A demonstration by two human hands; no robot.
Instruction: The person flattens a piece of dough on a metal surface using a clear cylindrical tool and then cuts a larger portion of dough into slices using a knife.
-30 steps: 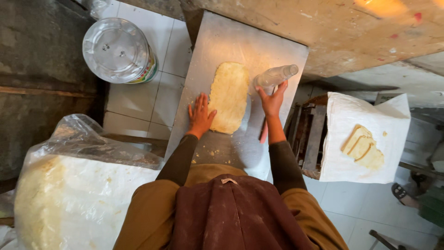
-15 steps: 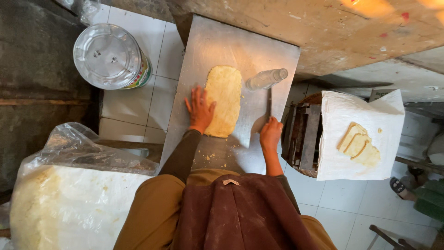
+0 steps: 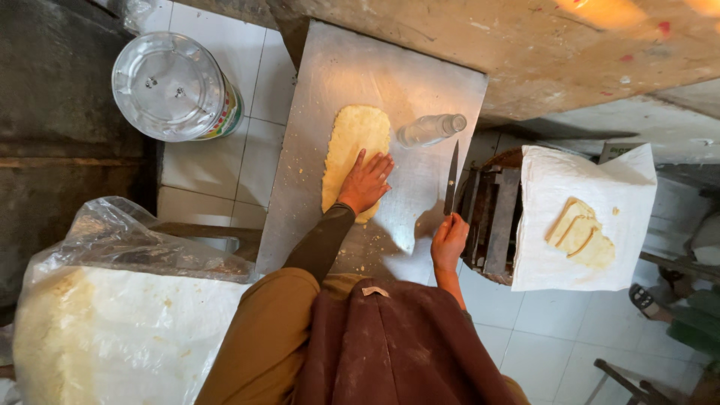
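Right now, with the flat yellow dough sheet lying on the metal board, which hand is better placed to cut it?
The right hand, probably: it holds the dark-bladed knife beside the dough sheet. The left hand lies flat on the dough, holding nothing.

Counts – one dough sheet (image 3: 352, 154), one knife (image 3: 451, 180), one bottle (image 3: 429, 129), one lidded tin (image 3: 174, 88), three cut dough pieces (image 3: 579, 234) on cloth
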